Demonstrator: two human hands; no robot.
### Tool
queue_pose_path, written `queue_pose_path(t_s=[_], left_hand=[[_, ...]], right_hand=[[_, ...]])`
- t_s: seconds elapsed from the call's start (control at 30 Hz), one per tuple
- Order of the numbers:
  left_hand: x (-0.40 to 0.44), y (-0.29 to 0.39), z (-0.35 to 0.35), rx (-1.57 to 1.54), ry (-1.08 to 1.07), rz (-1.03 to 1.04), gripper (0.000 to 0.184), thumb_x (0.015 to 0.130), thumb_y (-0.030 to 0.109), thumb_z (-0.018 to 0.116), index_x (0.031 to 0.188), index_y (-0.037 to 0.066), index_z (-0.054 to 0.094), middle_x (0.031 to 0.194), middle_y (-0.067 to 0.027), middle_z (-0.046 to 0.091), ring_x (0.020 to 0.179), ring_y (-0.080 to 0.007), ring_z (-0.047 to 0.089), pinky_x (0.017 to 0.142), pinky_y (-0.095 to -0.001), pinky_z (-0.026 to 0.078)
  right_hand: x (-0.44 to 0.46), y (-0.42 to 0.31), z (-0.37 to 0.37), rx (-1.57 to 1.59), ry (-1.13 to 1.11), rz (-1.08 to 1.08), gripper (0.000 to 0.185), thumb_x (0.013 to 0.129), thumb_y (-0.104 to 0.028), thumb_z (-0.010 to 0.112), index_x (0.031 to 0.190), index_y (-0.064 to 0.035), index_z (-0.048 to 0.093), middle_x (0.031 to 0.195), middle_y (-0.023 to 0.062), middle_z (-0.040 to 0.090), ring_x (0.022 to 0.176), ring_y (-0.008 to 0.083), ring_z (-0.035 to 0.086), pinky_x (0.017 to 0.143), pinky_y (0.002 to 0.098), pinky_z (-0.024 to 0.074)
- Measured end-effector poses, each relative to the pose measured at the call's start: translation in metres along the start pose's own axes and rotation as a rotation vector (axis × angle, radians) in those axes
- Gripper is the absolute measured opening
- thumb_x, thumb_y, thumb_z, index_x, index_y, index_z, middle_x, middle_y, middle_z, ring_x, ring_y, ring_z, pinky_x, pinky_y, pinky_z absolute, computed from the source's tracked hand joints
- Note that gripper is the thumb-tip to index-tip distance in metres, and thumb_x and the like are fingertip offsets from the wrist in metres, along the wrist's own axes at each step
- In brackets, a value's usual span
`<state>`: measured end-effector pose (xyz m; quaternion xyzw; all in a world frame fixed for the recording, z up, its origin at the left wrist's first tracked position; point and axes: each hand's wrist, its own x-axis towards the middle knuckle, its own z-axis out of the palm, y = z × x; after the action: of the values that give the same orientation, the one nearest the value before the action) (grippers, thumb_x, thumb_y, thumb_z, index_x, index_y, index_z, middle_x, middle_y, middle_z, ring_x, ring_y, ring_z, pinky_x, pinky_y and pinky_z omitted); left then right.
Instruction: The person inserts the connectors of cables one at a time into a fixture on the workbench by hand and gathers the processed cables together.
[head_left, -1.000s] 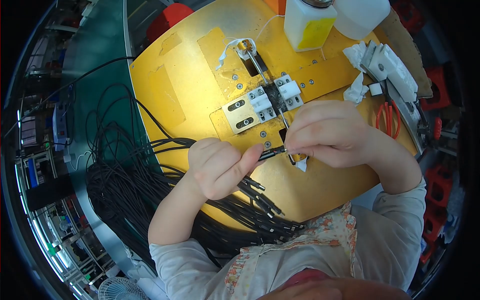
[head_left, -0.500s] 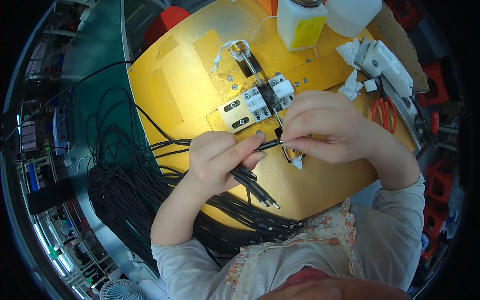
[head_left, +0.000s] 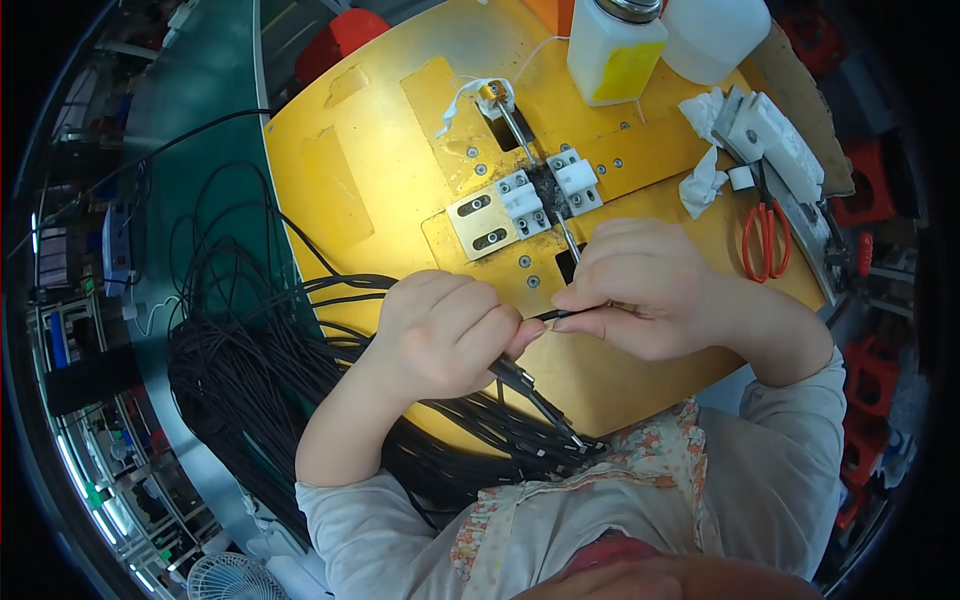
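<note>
Over the front part of the yellow plate (head_left: 345, 205), my left hand (head_left: 445, 335) is closed round several black cables (head_left: 515, 378), whose plug ends stick out below the fingers. One thin black cable end (head_left: 552, 315) spans the small gap between my hands. My right hand (head_left: 635, 290) pinches that end between thumb and forefinger; its tip is mostly hidden by the fingers. Just beyond my hands, a fixture with white blocks (head_left: 522, 203) and metal rods is fixed to the plate.
A large bundle of black cables (head_left: 240, 350) lies at the left and runs under my left forearm. At the back right stand a white bottle with a yellow label (head_left: 630, 70) and another white container (head_left: 715, 35). Red-handled scissors (head_left: 768, 240) and crumpled tissue (head_left: 703, 183) lie at the right.
My right hand has shifted slightly down and its fingers have closed further over the cable end. The left fingers have curled in more, and the hanging plug ends have swung down and right.
</note>
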<state>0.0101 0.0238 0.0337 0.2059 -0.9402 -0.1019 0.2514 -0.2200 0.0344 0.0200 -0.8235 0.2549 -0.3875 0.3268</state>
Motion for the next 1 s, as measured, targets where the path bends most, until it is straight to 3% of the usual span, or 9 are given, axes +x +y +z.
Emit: queue_pose_path(t_s=[0.13, 0.17, 0.23, 0.33, 0.43, 0.53, 0.63, 0.8, 1.0], left_hand=[[0.011, -0.002, -0.012, -0.082, 0.063, -0.141, 0.017, 0.081, 0.019, 0.067, 0.079, 0.003, 0.065, 0.064, -0.0068, 0.055, 0.057, -0.0218, 0.057, 0.048, -0.0314, 0.043], [0.012, -0.001, -0.012, -0.065, 0.152, -0.134, 0.017, 0.072, 0.017, 0.073, 0.083, 0.006, 0.065, 0.069, -0.0048, 0.054, 0.057, -0.0197, 0.056, 0.05, -0.0311, 0.044], [0.013, 0.005, -0.015, -0.005, 0.122, -0.114, 0.019, 0.072, 0.018, 0.073, 0.086, 0.006, 0.065, 0.069, -0.004, 0.054, 0.057, -0.019, 0.056, 0.05, -0.0307, 0.044], [0.012, 0.014, -0.01, 0.008, 0.031, -0.127, 0.017, 0.076, 0.018, 0.071, 0.085, 0.005, 0.066, 0.062, -0.0052, 0.049, 0.052, -0.02, 0.052, 0.045, -0.0312, 0.04], [0.007, 0.012, 0.007, 0.092, -0.019, -0.125, 0.022, 0.073, 0.015, 0.072, 0.09, 0.003, 0.063, 0.066, -0.0038, 0.046, 0.055, -0.0176, 0.054, 0.047, -0.0302, 0.043], [0.007, 0.012, 0.018, 0.114, -0.03, -0.171, 0.025, 0.074, 0.012, 0.07, 0.096, 0.002, 0.062, 0.069, -0.0048, 0.047, 0.058, -0.0181, 0.054, 0.048, -0.0301, 0.044], [0.008, 0.011, 0.022, 0.123, -0.008, -0.212, 0.029, 0.075, 0.01, 0.069, 0.101, 0.001, 0.062, 0.071, -0.0052, 0.048, 0.059, -0.0185, 0.054, 0.051, -0.0298, 0.045], [0.009, -0.004, 0.024, 0.156, 0.103, -0.081, 0.034, 0.073, 0.008, 0.071, 0.105, -0.001, 0.063, 0.073, -0.0049, 0.052, 0.059, -0.0186, 0.053, 0.053, -0.0295, 0.045], [0.0, -0.01, 0.03, 0.081, 0.113, -0.106, 0.034, 0.073, 0.008, 0.074, 0.104, -0.001, 0.065, 0.07, -0.0048, 0.052, 0.06, -0.0179, 0.054, 0.051, -0.029, 0.044]], right_hand=[[0.001, 0.004, -0.012, -0.072, -0.107, -0.108, 0.016, 0.074, -0.016, 0.07, 0.072, -0.0059, 0.057, 0.062, 0.0051, 0.049, 0.064, 0.0251, 0.052, 0.058, 0.0355, 0.041], [0.002, 0.0, -0.013, -0.134, -0.23, -0.154, 0.017, 0.074, -0.017, 0.069, 0.071, -0.0061, 0.056, 0.062, 0.0047, 0.048, 0.064, 0.0244, 0.051, 0.059, 0.0352, 0.0403], [0.0, -0.009, -0.012, -0.255, -0.464, -0.24, 0.019, 0.073, -0.019, 0.068, 0.07, -0.0065, 0.055, 0.062, 0.0038, 0.047, 0.065, 0.0231, 0.049, 0.06, 0.0348, 0.0389], [-0.003, -0.015, -0.005, -0.176, -0.46, -0.222, 0.018, 0.074, -0.021, 0.066, 0.07, -0.0073, 0.054, 0.066, 0.0027, 0.049, 0.065, 0.0212, 0.048, 0.059, 0.0335, 0.038], [-0.002, -0.007, -0.008, -0.333, -0.108, -0.208, 0.014, 0.074, -0.018, 0.066, 0.077, -0.0066, 0.058, 0.073, 0.0042, 0.052, 0.068, 0.0235, 0.05, 0.063, 0.0346, 0.0412], [0.0, 0.001, 0.006, -0.163, 0.051, -0.139, 0.015, 0.074, -0.012, 0.067, 0.086, -0.0055, 0.06, 0.08, 0.0067, 0.057, 0.074, 0.0261, 0.055, 0.068, 0.0351, 0.0442], [-0.003, 0.006, 0.009, -0.086, 0.009, -0.145, 0.02, 0.074, -0.008, 0.068, 0.092, -0.0045, 0.061, 0.085, 0.009, 0.059, 0.08, 0.0282, 0.057, 0.071, 0.0365, 0.0457], [0.0, 0.012, -0.003, -0.138, 0.056, -0.047, 0.013, 0.076, -0.006, 0.068, 0.088, -0.0052, 0.064, 0.084, 0.0075, 0.062, 0.079, 0.0262, 0.06, 0.07, 0.036, 0.0475], [0.002, 0.019, -0.009, -0.077, 0.102, 0.062, 0.011, 0.075, -0.004, 0.069, 0.086, -0.0049, 0.066, 0.08, 0.0071, 0.065, 0.075, 0.0248, 0.063, 0.065, 0.0336, 0.0491]])
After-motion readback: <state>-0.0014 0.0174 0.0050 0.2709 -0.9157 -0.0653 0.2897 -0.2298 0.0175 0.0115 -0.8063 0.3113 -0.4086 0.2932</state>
